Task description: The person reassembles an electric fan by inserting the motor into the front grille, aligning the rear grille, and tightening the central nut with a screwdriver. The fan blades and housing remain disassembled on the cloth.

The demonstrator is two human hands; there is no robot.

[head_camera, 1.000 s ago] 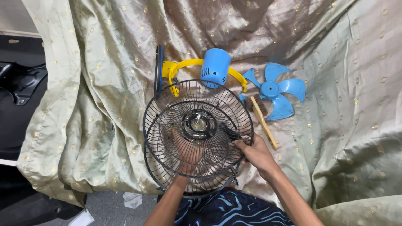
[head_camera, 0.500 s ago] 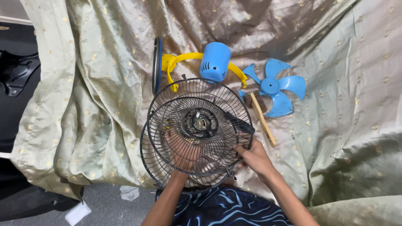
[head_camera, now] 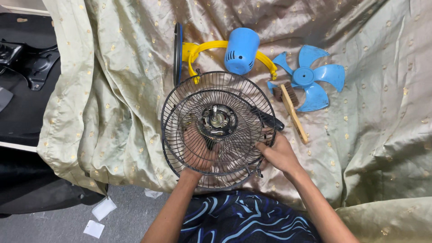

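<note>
Head view, fan grille [head_camera: 218, 128] lifted higher, both hands gripping.

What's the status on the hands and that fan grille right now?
Left hand under the black wire grilles, palm up. Right hand gripping the grille rim. Wooden brush and blue fan blade lie apart, right side.

Two wire fan grilles [head_camera: 220, 90], one blue motor housing [head_camera: 241, 51], one fan blade [head_camera: 310, 78], one brush [head_camera: 290, 105], two hands [head_camera: 281, 153].

Black wire fan guards [head_camera: 218, 130]; blue motor housing [head_camera: 241, 51]; blue blade [head_camera: 310, 77]; gold-dotted beige cloth [head_camera: 112, 90].
</note>
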